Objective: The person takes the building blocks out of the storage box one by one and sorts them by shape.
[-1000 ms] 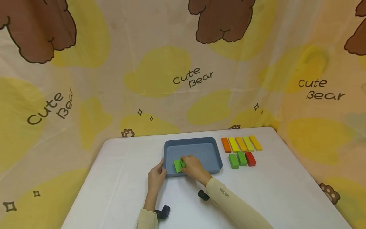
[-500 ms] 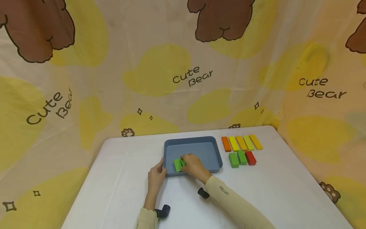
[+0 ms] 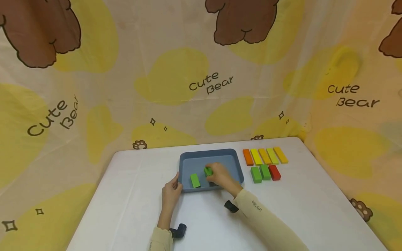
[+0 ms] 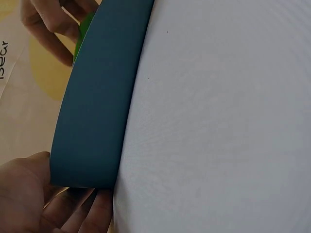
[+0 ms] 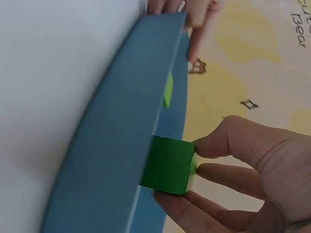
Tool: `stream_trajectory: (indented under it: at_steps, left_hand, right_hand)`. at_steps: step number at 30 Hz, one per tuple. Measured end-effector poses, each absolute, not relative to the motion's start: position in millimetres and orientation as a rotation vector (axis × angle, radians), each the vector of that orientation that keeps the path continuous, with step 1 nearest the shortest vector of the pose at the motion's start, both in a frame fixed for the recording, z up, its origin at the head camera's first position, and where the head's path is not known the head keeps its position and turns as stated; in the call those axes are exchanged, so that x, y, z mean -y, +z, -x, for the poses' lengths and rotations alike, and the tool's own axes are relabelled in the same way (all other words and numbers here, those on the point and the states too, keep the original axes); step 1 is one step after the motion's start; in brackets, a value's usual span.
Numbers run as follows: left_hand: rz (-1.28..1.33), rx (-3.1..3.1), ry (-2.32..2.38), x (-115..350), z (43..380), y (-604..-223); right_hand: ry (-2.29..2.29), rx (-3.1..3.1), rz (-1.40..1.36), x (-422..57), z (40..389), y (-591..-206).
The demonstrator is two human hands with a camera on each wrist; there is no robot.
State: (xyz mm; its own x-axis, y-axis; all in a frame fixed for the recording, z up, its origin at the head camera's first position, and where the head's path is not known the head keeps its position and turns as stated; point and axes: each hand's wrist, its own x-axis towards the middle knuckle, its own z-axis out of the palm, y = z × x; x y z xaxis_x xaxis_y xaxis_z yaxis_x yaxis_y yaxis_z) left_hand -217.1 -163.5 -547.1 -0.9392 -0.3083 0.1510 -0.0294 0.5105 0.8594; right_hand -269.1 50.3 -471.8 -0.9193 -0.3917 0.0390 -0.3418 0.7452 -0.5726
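My right hand [image 3: 221, 175] pinches a green block [image 3: 208, 171] between thumb and fingers, within the front part of the blue-grey tray [image 3: 193, 164]. In the right wrist view this green block [image 5: 169, 165] shows a square end above the tray wall [image 5: 112, 107], the fingertips gripping its sides. Another green block [image 3: 195, 180] lies in the tray to the left, near the front wall. My left hand [image 3: 171, 193] holds the tray's front left corner. The left wrist view shows its thumb and curled fingers [image 4: 97, 213] around that corner.
Right of the tray, orange, yellow and yellow-green blocks [image 3: 265, 156] lie in a back row. In front of them stand two green blocks [image 3: 256, 175] and a red block [image 3: 274, 173]. A printed cloth [image 3: 176, 76] hangs behind the white table [image 3: 135, 181].
My right hand has moved rightward with the pinched green block, opening a gap from the other green block in the tray. The left hand stays at the tray's corner.
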Motion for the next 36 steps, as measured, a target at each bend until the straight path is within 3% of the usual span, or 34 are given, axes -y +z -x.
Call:
stream_trajectory:
  at_steps: [15,27,36]
  left_hand:
    - [-0.299,2.486,-1.391,166,218,-549]
    - [-0.300,2.487,-1.409,165,219,-551]
    - [-0.310,2.490,-1.420,165,218,-550]
  right_hand:
    - [-0.782,-2.967,0.226,-186,283,-441]
    - [-0.709,-2.926,0.175,-271,286,-451]
    - [-0.737,-2.874,0.064,-305,288,-465]
